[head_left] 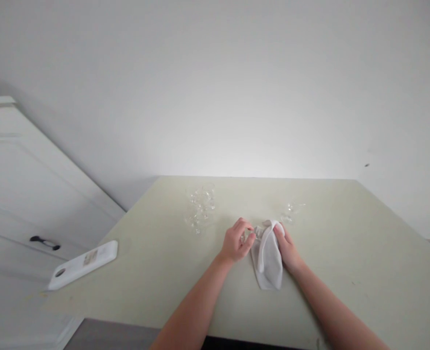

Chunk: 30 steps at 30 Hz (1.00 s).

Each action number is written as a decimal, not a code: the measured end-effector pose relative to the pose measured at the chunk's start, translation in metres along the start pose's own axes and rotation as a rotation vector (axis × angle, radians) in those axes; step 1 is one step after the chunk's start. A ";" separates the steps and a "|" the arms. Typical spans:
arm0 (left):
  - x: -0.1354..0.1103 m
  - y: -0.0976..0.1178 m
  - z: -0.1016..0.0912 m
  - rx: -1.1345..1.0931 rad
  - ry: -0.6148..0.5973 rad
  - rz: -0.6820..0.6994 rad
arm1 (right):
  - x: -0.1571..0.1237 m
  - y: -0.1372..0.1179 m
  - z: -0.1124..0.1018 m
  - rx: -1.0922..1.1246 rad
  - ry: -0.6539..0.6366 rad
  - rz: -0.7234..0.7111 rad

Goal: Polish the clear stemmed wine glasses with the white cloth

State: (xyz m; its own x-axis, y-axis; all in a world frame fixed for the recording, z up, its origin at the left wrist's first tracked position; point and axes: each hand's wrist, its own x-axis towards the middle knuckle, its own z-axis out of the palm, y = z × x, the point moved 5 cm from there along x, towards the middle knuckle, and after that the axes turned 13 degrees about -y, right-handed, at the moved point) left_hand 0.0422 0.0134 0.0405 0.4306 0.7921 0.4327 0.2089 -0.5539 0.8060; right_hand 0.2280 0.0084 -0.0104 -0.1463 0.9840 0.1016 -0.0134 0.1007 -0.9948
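Above the middle of the table, my left hand [238, 240] pinches a small clear stemmed glass [258, 232] at its stem or foot end. The glass lies sideways, and its other end goes into a white cloth [269, 260]. My right hand [287, 245] is closed around the cloth from the right side, with the fingers partly hidden behind it. The cloth's lower part hangs toward the table. Just beyond my right hand, another clear stemmed glass [291, 209] is on the table, its outline faint.
Several clear glasses [200, 201] stand close together at the back left of the pale table [156, 272]. A white case-like object [85, 265] with a round dark spot lies at the left edge, near a white cabinet [36, 194] with a dark handle. A wall [237, 97] bounds the back.
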 end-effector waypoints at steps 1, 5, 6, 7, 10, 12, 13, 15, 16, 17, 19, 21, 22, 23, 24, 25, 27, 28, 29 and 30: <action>0.000 0.003 0.002 0.028 -0.029 0.019 | 0.000 -0.001 -0.001 0.000 -0.010 -0.005; 0.005 -0.010 0.006 -0.132 -0.020 -0.215 | -0.002 -0.010 -0.003 -0.078 -0.070 -0.046; 0.005 -0.014 0.006 -0.189 -0.003 -0.283 | -0.003 -0.012 -0.002 -0.085 -0.090 -0.047; 0.005 -0.017 0.005 -0.231 0.010 -0.326 | -0.003 -0.012 -0.001 -0.079 -0.104 -0.039; 0.003 -0.016 0.001 -0.209 0.032 -0.278 | -0.003 -0.005 0.000 0.018 -0.078 0.012; 0.001 -0.007 -0.001 -0.093 0.025 -0.146 | -0.001 0.002 -0.001 0.099 -0.031 0.046; 0.000 -0.003 -0.001 -0.033 0.014 -0.090 | -0.001 0.005 -0.002 0.124 -0.013 0.055; 0.000 -0.001 0.002 0.032 -0.009 -0.055 | 0.000 0.007 -0.005 0.117 0.006 0.045; 0.000 -0.003 0.004 0.022 -0.006 -0.086 | -0.001 0.005 -0.007 0.082 0.006 0.022; 0.001 -0.008 0.005 -0.017 0.011 -0.143 | -0.001 0.001 -0.008 0.038 -0.004 -0.005; 0.002 -0.020 0.005 -0.147 0.065 -0.284 | -0.002 -0.007 -0.008 -0.045 -0.052 -0.047; 0.003 -0.029 0.004 -0.259 0.106 -0.384 | -0.003 -0.013 -0.005 -0.075 -0.110 -0.060; 0.002 -0.030 0.003 -0.279 0.110 -0.396 | -0.004 -0.014 -0.004 -0.060 -0.131 -0.054; 0.002 -0.028 0.001 -0.265 0.106 -0.376 | -0.004 -0.013 -0.003 -0.032 -0.137 -0.044; 0.002 -0.024 -0.001 -0.221 0.096 -0.325 | -0.003 -0.011 -0.002 0.004 -0.135 -0.026; 0.001 -0.018 -0.002 -0.159 0.077 -0.252 | -0.003 -0.008 -0.001 0.042 -0.125 0.001; -0.001 -0.006 -0.001 -0.036 0.019 -0.091 | -0.002 -0.001 0.000 0.096 -0.101 0.062; -0.002 -0.001 0.001 0.004 -0.011 -0.030 | -0.002 0.001 0.000 0.104 -0.092 0.082; -0.003 0.001 0.003 0.021 -0.037 0.003 | -0.002 0.003 0.000 0.100 -0.089 0.092; -0.002 0.000 0.005 0.015 -0.053 0.000 | -0.002 0.002 -0.001 0.089 -0.090 0.089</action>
State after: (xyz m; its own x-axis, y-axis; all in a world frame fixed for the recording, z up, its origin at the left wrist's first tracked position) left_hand 0.0458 0.0102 0.0374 0.4761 0.7778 0.4103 0.2216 -0.5576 0.8000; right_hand 0.2292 0.0068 -0.0129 -0.2388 0.9709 0.0162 -0.0833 -0.0038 -0.9965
